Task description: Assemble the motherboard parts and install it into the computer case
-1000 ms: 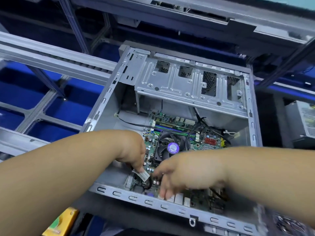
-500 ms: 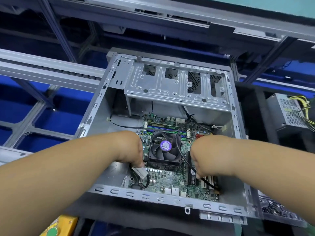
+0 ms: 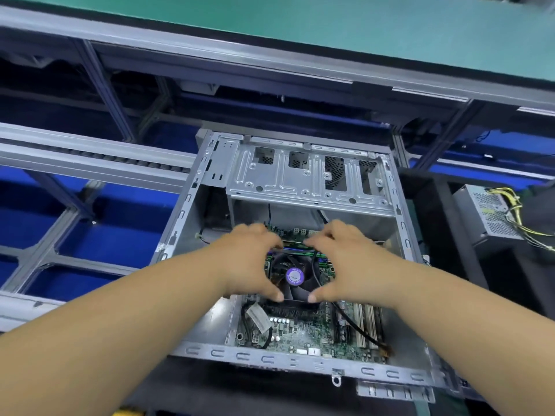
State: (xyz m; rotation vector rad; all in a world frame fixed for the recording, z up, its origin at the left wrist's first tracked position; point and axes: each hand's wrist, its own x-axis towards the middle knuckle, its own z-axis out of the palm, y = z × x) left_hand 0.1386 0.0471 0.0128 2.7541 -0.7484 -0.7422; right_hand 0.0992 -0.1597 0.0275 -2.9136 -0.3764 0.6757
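Both hands leave the near-edge connectors and now flank the cooler fan: left hand and right hand, each grip curled around it, seating the motherboard inside the case.

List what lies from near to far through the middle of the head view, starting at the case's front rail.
Near rail of the computer case → bare motherboard → thumbs of left hand and right hand → CPU fan → fingertips at the memory slots → drive cage → green bench top.
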